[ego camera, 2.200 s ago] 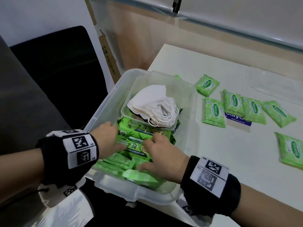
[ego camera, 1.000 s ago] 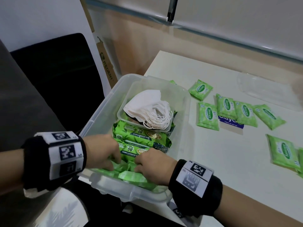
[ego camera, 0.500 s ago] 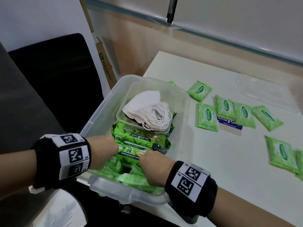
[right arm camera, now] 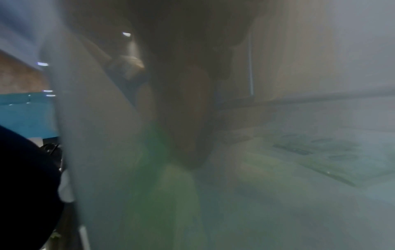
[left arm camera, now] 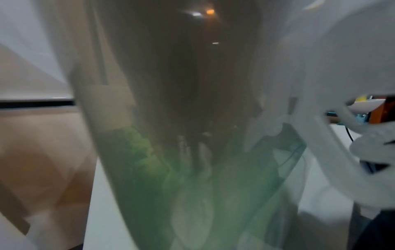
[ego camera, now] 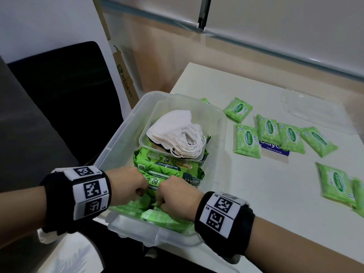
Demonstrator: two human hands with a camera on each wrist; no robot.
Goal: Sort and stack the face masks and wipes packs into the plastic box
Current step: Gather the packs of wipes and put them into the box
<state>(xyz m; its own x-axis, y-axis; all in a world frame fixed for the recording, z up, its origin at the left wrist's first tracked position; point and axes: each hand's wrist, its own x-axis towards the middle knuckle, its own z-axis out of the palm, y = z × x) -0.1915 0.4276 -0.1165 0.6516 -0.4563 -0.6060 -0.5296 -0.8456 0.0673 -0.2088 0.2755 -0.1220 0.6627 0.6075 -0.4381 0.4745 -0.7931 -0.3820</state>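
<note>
**Head view: both hands down in the plastic box, on the large wipes pack**

Head cam: left hand (ego camera: 126,184) and right hand (ego camera: 175,196) sit side by side inside the near half of the clear plastic box (ego camera: 122,134), knuckles up, fingers curled downward at the near edge of a large green 80-sheet wipes pack (ego camera: 169,174). Fingertips are hidden under the hands, so whether either hand really clamps the pack or only presses on it – cannot tell.

Box contents:
- Large wipes pack in the middle, another green pack partly showing under and behind it.
- Small green wipes packs (ego camera: 157,215) lying along the near wall, below the hands.
- Smaller clear tub (ego camera: 155,107) in the far half, holding a stack of white face masks (ego camera: 175,133); ear loops hang over its near rim onto the large pack.

Box stands at the left edge of a white table (ego camera: 256,203). Loose small wipes packs (ego camera: 246,140) lie scattered on the table to the right of the box, well apart from it. A clear lid (ego camera: 315,113) lies at the far right of the table.

Wrist cams: both blurred, shot through the translucent box wall (left arm camera: 235,84); only green smears and a dark finger shape (right arm camera: 186,118) are readable. No grip detail.
</note>
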